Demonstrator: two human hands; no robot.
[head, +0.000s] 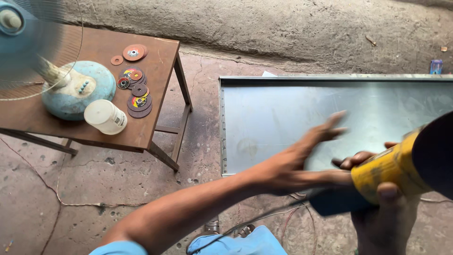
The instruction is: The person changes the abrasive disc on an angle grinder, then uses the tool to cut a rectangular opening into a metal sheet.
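rough concrete floor point(118, 189) carries a flat grey sheet-metal panel point(283, 113) laid low for reach, above which the right hand point(382, 208) clamps a yellow-bodied power grinder point(391, 167) while the blurred left hand point(302, 156), fingers spread and empty, crosses just beside it.

The left hand point(306, 151) is motion-blurred, and the yellow power tool point(401, 165) runs off the right edge
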